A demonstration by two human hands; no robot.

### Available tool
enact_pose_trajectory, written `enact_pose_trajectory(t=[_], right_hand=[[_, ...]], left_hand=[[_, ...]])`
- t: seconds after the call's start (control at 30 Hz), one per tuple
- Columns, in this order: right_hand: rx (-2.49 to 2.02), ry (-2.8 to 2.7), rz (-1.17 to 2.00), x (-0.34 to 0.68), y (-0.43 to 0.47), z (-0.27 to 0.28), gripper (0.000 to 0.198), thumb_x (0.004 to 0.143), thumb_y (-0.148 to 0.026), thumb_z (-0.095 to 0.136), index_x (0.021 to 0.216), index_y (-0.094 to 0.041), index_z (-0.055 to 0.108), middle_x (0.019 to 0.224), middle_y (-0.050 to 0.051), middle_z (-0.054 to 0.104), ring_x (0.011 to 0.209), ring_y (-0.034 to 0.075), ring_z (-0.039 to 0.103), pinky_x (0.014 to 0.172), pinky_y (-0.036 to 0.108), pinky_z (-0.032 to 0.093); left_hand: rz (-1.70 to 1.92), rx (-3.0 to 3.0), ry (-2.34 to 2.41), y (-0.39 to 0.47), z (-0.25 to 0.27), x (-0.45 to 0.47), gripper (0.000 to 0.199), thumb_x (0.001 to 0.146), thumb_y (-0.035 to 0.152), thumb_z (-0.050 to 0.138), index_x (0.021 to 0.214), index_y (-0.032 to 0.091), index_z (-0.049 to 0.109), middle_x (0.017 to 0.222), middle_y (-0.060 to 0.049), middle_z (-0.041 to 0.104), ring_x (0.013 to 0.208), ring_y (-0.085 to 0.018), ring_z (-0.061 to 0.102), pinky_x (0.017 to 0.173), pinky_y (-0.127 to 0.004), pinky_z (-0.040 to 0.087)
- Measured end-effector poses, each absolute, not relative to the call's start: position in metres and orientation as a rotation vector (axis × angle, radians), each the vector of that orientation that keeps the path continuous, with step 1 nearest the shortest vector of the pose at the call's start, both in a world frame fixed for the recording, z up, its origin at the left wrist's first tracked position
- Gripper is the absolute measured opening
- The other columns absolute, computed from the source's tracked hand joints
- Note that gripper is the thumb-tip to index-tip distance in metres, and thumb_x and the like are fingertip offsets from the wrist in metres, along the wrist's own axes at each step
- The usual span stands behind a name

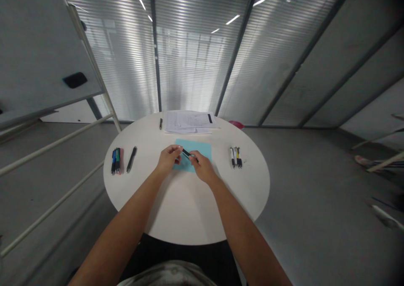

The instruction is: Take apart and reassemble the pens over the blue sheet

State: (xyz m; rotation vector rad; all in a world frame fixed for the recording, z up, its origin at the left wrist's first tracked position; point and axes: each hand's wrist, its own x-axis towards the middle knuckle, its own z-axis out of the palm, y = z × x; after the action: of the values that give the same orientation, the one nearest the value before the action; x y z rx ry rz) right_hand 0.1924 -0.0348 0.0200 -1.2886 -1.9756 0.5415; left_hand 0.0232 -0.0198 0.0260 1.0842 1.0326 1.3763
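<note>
Both my hands hold one dark pen [186, 152] between them, above a light blue sheet [202, 149] in the middle of the round white table. My left hand [169, 157] pinches the pen's upper left end with thumb and fingers. Around its lower right end the fingers of my right hand [202, 165] are closed. Part of the pen is hidden behind the fingers. Several pens [116, 160] in blue, green, red and black lie side by side on the left, with a single black pen [131, 160] next to them.
On the right lie several white, black and yellow pens [236, 157]. A stack of printed papers [186, 122] is at the table's far edge, with another dark pen [160, 124] to its left. A whiteboard on a metal frame [88, 59] stands left, near the table [183, 218].
</note>
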Motion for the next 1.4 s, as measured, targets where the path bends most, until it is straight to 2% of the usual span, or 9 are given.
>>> enact_pose_trajectory(t=[0.1,0.4,0.67,0.83,1.0,1.1,1.23,1.33,1.4], right_hand=[[-1.279,-1.952,0.599,0.192,-0.034,0.019,0.029,0.094,-0.039,0.04,0.113,-0.023,0.055,0.079,-0.001,0.064,0.071,0.014,0.059,0.067,0.023,0.044],[-1.151,-1.865,0.745,0.188,-0.03,0.011,0.03,0.092,-0.043,0.039,0.105,-0.021,0.055,0.066,-0.004,0.054,0.059,0.012,0.051,0.059,0.022,0.039],[-1.115,-1.81,0.833,0.186,-0.026,0.005,0.03,0.089,-0.047,0.043,0.1,-0.021,0.055,0.066,-0.004,0.054,0.057,0.011,0.048,0.057,0.022,0.037],[-1.123,-1.769,0.885,0.186,-0.027,0.005,0.032,0.089,-0.05,0.042,0.097,-0.022,0.055,0.065,-0.003,0.055,0.055,0.011,0.046,0.053,0.021,0.036],[-1.125,-1.769,0.911,0.186,-0.027,0.006,0.032,0.088,-0.05,0.042,0.097,-0.022,0.054,0.064,-0.003,0.054,0.054,0.011,0.046,0.053,0.022,0.036],[-1.112,-1.778,0.883,0.185,-0.028,0.009,0.032,0.089,-0.049,0.041,0.094,-0.021,0.055,0.064,-0.004,0.053,0.056,0.011,0.045,0.055,0.022,0.036],[-1.16,-1.735,0.801,0.186,-0.028,0.014,0.031,0.088,-0.048,0.042,0.089,-0.02,0.056,0.063,-0.005,0.049,0.058,0.011,0.045,0.057,0.022,0.035],[-1.26,-1.699,0.69,0.189,-0.026,0.016,0.031,0.089,-0.048,0.041,0.085,-0.02,0.055,0.065,-0.005,0.049,0.06,0.011,0.046,0.058,0.022,0.034],[-1.381,-1.704,0.586,0.192,-0.026,0.017,0.03,0.088,-0.048,0.041,0.085,-0.021,0.055,0.067,-0.004,0.052,0.063,0.012,0.049,0.059,0.022,0.034]], left_hand=[[1.366,1.071,1.0,-0.021,0.025,0.023,0.04,0.065,0.048,0.073,0.085,0.014,0.063,0.066,-0.001,0.058,0.051,-0.009,0.052,0.043,-0.02,0.041],[1.4,1.105,0.996,-0.021,0.026,0.024,0.042,0.074,0.052,0.063,0.095,0.015,0.067,0.087,-0.007,0.065,0.05,-0.007,0.052,0.041,-0.02,0.039],[1.417,1.105,0.976,-0.02,0.024,0.023,0.041,0.073,0.048,0.066,0.099,0.016,0.065,0.083,-0.004,0.064,0.048,-0.007,0.052,0.04,-0.02,0.038],[1.392,1.105,0.925,-0.02,0.024,0.022,0.04,0.072,0.048,0.067,0.094,0.015,0.065,0.082,-0.005,0.064,0.049,-0.007,0.052,0.04,-0.02,0.038],[1.422,1.162,0.938,-0.022,0.026,0.023,0.041,0.07,0.044,0.069,0.1,0.017,0.063,0.078,-0.002,0.062,0.049,-0.008,0.052,0.041,-0.02,0.039],[1.432,1.218,0.982,-0.022,0.028,0.023,0.037,0.073,0.045,0.065,0.095,0.016,0.064,0.079,-0.003,0.062,0.048,-0.008,0.051,0.041,-0.021,0.038],[1.498,1.289,1.153,-0.018,0.026,0.017,0.03,0.077,0.042,0.057,0.092,0.016,0.064,0.074,-0.002,0.062,0.046,-0.008,0.047,0.045,-0.022,0.037],[1.527,1.442,1.503,-0.012,0.022,0.006,0.023,0.076,0.028,0.052,0.091,0.018,0.066,0.07,-0.001,0.062,0.057,-0.011,0.053,0.057,-0.024,0.042],[1.441,1.543,1.775,-0.009,0.018,-0.001,0.025,0.075,0.024,0.05,0.093,0.02,0.067,0.075,-0.002,0.064,0.065,-0.014,0.057,0.065,-0.026,0.043]])
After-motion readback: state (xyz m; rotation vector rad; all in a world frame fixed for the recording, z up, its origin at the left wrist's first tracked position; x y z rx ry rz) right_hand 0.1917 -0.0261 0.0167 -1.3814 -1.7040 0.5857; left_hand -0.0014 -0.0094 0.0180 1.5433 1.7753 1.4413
